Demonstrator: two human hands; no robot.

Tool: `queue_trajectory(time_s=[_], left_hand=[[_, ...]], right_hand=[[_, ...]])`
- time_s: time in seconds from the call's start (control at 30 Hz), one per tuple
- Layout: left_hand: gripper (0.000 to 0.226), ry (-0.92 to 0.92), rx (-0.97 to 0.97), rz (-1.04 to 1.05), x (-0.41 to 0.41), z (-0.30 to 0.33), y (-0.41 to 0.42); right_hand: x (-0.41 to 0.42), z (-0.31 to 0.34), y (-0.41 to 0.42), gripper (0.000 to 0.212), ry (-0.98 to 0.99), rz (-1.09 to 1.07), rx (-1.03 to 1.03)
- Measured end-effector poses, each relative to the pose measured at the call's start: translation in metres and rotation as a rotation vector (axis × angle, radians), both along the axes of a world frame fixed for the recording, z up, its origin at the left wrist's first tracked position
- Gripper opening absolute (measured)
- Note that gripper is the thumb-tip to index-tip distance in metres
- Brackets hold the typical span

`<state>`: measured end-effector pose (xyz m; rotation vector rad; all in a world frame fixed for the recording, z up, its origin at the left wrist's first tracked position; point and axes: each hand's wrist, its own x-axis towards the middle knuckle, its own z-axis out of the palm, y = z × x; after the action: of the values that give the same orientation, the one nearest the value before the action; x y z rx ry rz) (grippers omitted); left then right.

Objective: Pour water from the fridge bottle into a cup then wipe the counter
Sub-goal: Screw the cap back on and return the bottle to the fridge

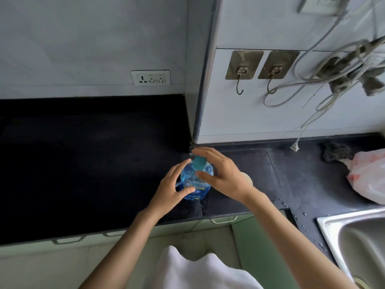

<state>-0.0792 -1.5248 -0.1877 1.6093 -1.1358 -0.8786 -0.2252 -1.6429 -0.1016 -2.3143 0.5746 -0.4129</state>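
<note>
A clear blue water bottle with a teal cap stands upright on the black counter near its front edge. My left hand grips the bottle's left side, thumb across the label. My right hand hovers over the cap with fingers spread, thumb in front and fingers behind, not closed on it. A pale cup sits just right of the bottle, mostly hidden behind my right hand. A dark rag lies at the back right of the counter.
A steel sink is at the lower right, with water drops on the counter beside it. A pink-and-white plastic bag lies right of the rag. Cables and plugs hang from the wall above, next to two hooks.
</note>
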Motion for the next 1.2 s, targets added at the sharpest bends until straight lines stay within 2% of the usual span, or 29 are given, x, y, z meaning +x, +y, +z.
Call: queue_trajectory(time_s=[0.1, 0.23, 0.37, 0.53, 0.73, 0.87, 0.97, 1.03, 1.1, 1.2], left_hand=[[0.079, 0.011, 0.001, -0.001, 0.0, 0.0, 0.0], [0.077, 0.028, 0.005, -0.004, 0.0, 0.0, -0.001], [0.077, 0.026, 0.014, -0.003, 0.0, -0.002, 0.0], [0.078, 0.022, 0.008, -0.006, 0.001, -0.002, -0.001], [0.08, 0.008, -0.006, -0.002, 0.001, -0.004, -0.001], [0.078, 0.014, -0.003, -0.005, 0.0, -0.003, -0.001], [0.078, 0.021, -0.007, -0.007, 0.0, -0.005, -0.001], [0.078, 0.021, -0.007, -0.009, 0.0, -0.004, -0.001], [0.077, 0.028, -0.01, -0.009, 0.001, -0.004, -0.002], [0.078, 0.028, -0.01, -0.003, 0.001, -0.005, -0.002]], right_hand=[[-0.004, -0.001, 0.002, 0.039, -0.042, -0.003, -0.02], [0.002, -0.008, 0.002, 0.031, -0.119, -0.153, 0.031], [0.008, -0.012, 0.006, 0.041, -0.108, -0.305, 0.121], [-0.004, -0.006, 0.005, 0.036, -0.155, -0.11, 0.309], [0.0, -0.008, 0.001, 0.035, -0.145, -0.074, 0.163], [0.008, -0.01, 0.003, 0.035, -0.131, -0.213, 0.069], [0.012, -0.006, 0.006, 0.047, -0.11, -0.259, 0.058], [0.01, -0.006, 0.005, 0.052, -0.093, -0.213, 0.119], [0.004, -0.006, 0.003, 0.044, -0.103, -0.116, 0.224], [-0.006, -0.006, -0.003, 0.041, -0.086, -0.015, 0.225]])
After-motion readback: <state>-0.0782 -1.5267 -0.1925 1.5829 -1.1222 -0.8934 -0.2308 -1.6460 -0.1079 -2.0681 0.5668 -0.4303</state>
